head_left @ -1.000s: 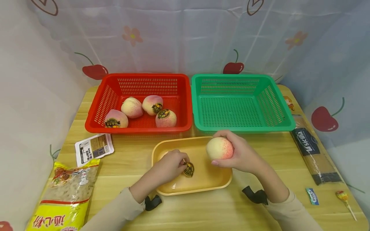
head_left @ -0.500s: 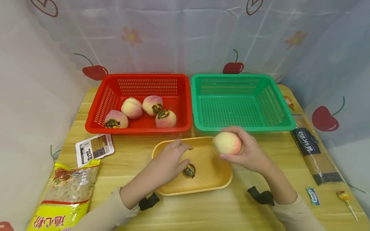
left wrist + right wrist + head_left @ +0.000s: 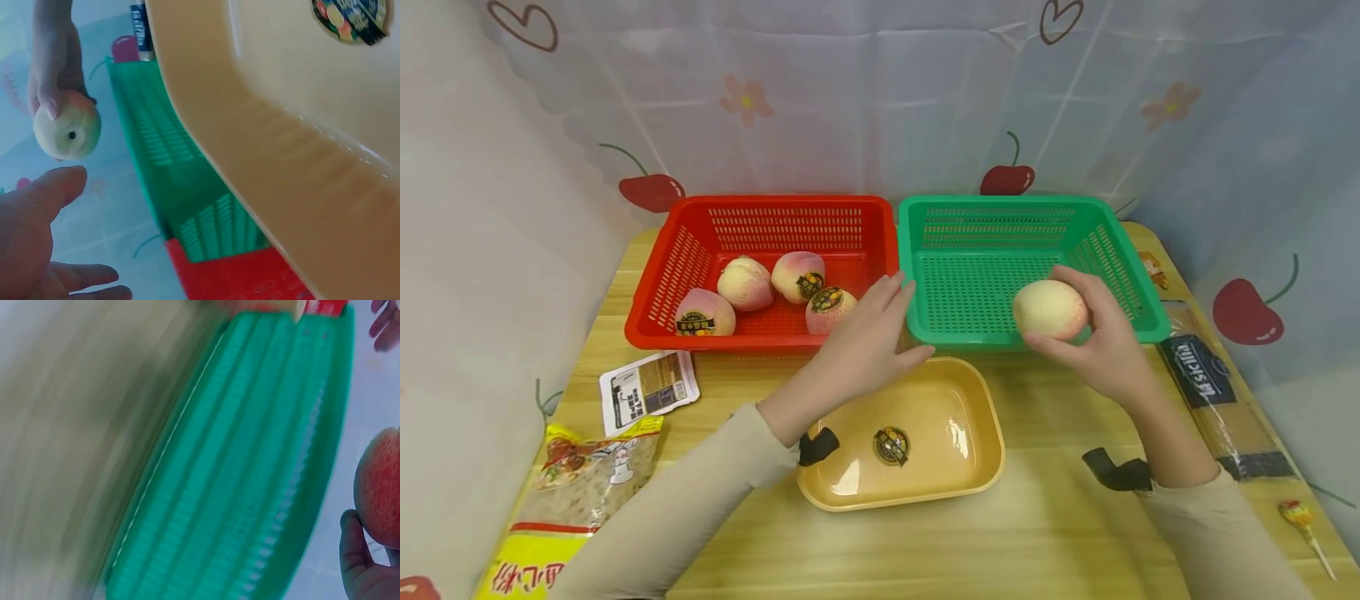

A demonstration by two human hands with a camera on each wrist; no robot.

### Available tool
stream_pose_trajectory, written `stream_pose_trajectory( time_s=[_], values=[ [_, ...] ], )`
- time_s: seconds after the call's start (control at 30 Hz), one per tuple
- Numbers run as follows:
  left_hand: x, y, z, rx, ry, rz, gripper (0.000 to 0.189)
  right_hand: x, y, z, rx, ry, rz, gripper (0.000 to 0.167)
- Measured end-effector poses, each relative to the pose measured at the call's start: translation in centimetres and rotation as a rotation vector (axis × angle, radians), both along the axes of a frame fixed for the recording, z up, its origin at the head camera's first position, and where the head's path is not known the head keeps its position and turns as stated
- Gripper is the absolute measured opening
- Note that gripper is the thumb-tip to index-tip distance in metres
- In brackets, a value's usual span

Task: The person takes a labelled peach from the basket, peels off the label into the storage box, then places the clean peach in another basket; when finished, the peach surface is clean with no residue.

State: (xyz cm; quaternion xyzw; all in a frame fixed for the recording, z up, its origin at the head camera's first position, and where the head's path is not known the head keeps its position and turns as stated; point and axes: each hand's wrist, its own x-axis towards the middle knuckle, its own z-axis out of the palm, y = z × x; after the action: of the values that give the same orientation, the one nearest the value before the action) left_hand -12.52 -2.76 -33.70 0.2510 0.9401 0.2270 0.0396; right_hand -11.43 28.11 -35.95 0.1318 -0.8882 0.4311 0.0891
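Note:
My right hand [image 3: 1105,337] grips a pale peach [image 3: 1049,309] with a reddish side, thumb beneath and fingers round the back. In the head view the peach overlaps the front rim of the green basket [image 3: 970,337]. The right wrist view shows the peach's red side [image 3: 382,487] at its right edge. My left hand [image 3: 867,342] has its fingers extended and holds nothing, above the gap between the yellow tray [image 3: 992,417] and the red basket [image 3: 760,340]. A round dark sticker [image 3: 891,446] lies in the tray.
Several peaches [image 3: 745,283] sit in the red basket, some with dark stickers. At left lie a white packet [image 3: 647,390] and a yellow food bag [image 3: 576,492]. A long brown package [image 3: 1213,387] and a lollipop [image 3: 1303,521] lie at right.
My left hand has left the sticker in the tray and moved forward, its fingers straightening. My right hand has carried the peach forward and right, from over the tray to the green basket's front rim.

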Motion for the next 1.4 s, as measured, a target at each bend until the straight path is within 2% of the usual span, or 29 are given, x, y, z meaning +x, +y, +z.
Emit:
stream_pose_trajectory(
  time_s=[0.13, 0.3, 0.5, 0.7, 1.0, 1.27, 1.4],
  values=[
    [-1.7, 0.8, -0.9, -0.016, -0.041, 0.002, 0.093, -2.1, 1.7, 0.1, 0.067, -0.030, -0.080, 0.084],
    [-3.0, 1.4, -2.2, -0.017, -0.091, 0.008, 0.099, -4.9, 3.5, -0.3, 0.123, -0.150, -0.142, 0.088],
    [-3.5, 1.6, -3.4, -0.003, -0.104, 0.014, 0.101, -8.3, 4.6, -1.4, 0.185, -0.243, -0.192, 0.094],
    [-3.7, 1.6, -3.8, 0.005, -0.099, 0.024, 0.101, -10.8, 4.8, -2.2, 0.260, -0.351, -0.274, 0.098],
    [-3.6, 1.5, -4.0, 0.028, -0.107, 0.027, 0.099, -12.7, 4.0, -3.0, 0.352, -0.440, -0.271, 0.098],
    [-3.5, 1.4, -3.9, 0.040, -0.108, 0.027, 0.099, -13.7, 4.1, -3.8, 0.432, -0.397, -0.235, 0.092],
    [-3.5, 1.4, -4.1, 0.035, -0.102, 0.025, 0.099, -14.1, 4.6, -4.4, 0.405, -0.392, -0.243, 0.093]
  ],
)
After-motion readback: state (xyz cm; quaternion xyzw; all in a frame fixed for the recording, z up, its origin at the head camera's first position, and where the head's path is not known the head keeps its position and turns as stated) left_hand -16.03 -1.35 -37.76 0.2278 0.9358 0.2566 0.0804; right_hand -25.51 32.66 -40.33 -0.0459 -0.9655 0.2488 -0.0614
